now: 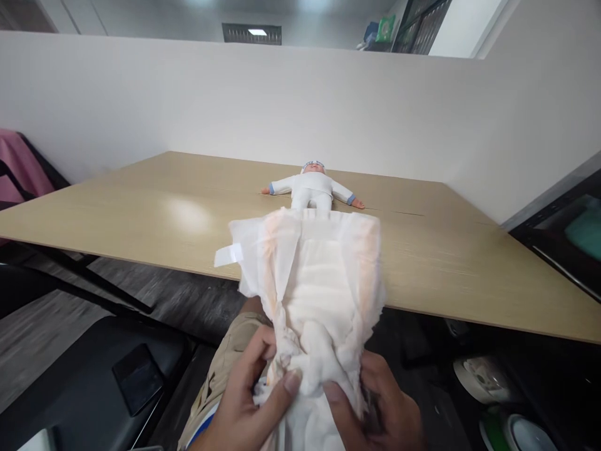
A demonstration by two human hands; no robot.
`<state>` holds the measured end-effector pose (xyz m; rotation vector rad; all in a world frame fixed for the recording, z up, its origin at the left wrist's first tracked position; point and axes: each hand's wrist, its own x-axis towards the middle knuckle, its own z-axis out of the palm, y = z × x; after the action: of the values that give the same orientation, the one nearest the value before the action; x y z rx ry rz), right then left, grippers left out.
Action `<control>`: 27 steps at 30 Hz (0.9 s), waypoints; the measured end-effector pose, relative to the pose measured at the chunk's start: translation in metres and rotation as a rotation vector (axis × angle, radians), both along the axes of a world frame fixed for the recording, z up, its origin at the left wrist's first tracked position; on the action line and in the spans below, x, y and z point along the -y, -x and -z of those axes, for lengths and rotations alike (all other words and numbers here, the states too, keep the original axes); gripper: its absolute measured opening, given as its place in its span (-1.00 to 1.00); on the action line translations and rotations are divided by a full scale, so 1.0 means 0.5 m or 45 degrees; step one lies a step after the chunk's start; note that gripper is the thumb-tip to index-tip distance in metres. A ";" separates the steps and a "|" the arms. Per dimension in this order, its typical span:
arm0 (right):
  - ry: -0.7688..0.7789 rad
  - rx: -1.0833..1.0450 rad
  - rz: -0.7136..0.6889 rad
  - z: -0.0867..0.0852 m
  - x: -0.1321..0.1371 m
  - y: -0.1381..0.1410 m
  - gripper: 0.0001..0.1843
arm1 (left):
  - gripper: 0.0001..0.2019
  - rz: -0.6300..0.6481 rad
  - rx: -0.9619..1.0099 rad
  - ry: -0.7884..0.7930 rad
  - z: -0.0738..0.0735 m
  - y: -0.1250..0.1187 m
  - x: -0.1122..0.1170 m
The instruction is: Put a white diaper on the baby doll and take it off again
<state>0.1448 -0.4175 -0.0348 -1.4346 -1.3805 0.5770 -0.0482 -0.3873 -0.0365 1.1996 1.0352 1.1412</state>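
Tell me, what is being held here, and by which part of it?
A white diaper, opened out, is held by the side edges of its bunched lower part: left fingers on one edge, right fingers on the other.

A wood-grain table (446, 257), its far edge along a white wall (235, 100), and a black padded chair (89, 369) suggest an office.
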 end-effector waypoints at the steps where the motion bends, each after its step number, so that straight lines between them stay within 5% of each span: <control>1: 0.015 -0.034 -0.018 0.004 -0.019 0.005 -0.65 | -0.70 0.001 -0.011 -0.018 0.007 0.000 -0.016; 8: 0.201 -0.032 -0.215 0.074 -0.092 -0.003 -0.66 | -0.60 -0.020 0.121 0.191 0.096 -0.005 -0.087; 13: 0.043 0.264 -0.046 0.123 -0.073 -0.047 -0.67 | -0.54 0.068 0.359 0.406 0.138 -0.009 -0.087; 19: -0.237 0.535 0.034 0.073 -0.088 -0.057 -0.59 | -0.53 0.053 0.317 0.405 0.140 -0.013 -0.077; 23: -0.212 0.692 -0.191 0.028 -0.179 -0.013 -0.45 | -0.58 0.072 0.287 0.321 0.145 -0.016 -0.077; 27: -0.045 0.890 -0.403 0.042 -0.295 0.026 -0.29 | -0.62 0.067 0.063 0.194 0.143 0.002 -0.075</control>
<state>0.1317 -0.2698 -0.0559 -1.4613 -2.1810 0.2388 -0.0492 -0.3500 -0.1082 1.0671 1.0283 1.0274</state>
